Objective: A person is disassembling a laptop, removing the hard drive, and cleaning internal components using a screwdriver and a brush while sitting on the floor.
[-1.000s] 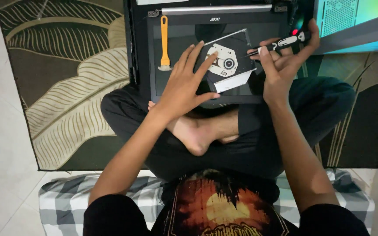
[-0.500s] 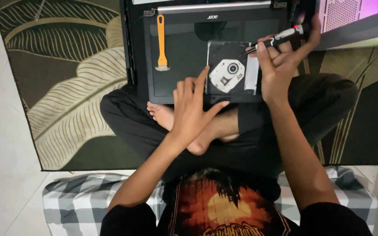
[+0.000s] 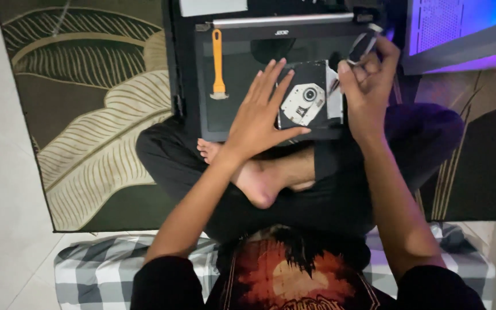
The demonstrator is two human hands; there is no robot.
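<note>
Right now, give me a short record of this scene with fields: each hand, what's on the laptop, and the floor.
left hand: spread flat, fingers on the optical drive
right hand: grips a screwdriver at the drive's right edge
laptop: dark, lying on the person's crossed legs
on laptop: orange pry tool, left of the drive
floor: leaf-pattern rug

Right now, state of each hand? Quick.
Left hand: open, fingers spread, resting on the optical disc drive lying on the laptop.
Right hand: closed, gripping a screwdriver.
</note>
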